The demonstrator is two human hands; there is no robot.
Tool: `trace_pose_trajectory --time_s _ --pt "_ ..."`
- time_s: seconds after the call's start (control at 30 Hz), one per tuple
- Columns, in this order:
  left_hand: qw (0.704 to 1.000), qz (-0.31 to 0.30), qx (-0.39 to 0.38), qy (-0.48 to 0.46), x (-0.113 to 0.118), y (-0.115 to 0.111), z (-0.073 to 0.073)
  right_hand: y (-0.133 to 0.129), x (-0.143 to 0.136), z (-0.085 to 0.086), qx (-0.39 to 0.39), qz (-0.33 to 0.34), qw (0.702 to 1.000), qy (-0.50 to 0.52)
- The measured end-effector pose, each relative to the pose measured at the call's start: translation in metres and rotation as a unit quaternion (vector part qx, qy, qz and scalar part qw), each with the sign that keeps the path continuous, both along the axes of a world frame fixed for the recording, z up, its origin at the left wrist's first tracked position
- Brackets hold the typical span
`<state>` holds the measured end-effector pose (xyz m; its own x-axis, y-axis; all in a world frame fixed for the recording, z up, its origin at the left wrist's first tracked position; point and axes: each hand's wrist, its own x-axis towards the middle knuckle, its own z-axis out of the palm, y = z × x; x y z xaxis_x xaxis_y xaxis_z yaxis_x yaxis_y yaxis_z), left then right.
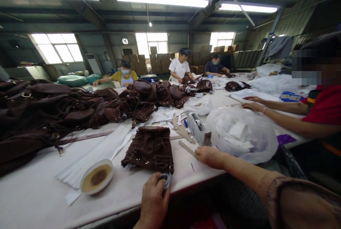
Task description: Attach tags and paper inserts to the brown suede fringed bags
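Note:
My left hand is closed at the table's front edge, its fingers around a small dark, shiny item that I cannot make out. Just beyond it a dark brown fringed bag lies on the white tabletop, its lower right corner close to my fingers. To the right, my right hand pinches the near end of a flat grey-beige strip. A grey tape dispenser stands just behind that hand.
Brown bags are heaped across the left and back. A round dish holds yellowish stuff. A big clear plastic bag sits at right, near a co-worker's hands. Paper scraps lie mid-table. Several people work around the table.

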<state>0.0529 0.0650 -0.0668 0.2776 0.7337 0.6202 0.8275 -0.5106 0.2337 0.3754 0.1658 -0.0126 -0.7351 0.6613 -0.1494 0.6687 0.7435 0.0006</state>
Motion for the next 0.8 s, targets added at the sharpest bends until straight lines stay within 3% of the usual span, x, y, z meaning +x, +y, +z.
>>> trace_pose_trajectory --time_s 0.43,0.8 --pt "1.000 -0.001 -0.008 0.008 -0.001 0.000 0.003 0.011 0.001 -0.006 -0.086 -0.088 0.973 0.193" --pt "1.000 0.002 -0.009 0.021 -0.002 0.000 0.000 0.011 -0.003 0.007 -0.130 -0.113 0.963 0.208"
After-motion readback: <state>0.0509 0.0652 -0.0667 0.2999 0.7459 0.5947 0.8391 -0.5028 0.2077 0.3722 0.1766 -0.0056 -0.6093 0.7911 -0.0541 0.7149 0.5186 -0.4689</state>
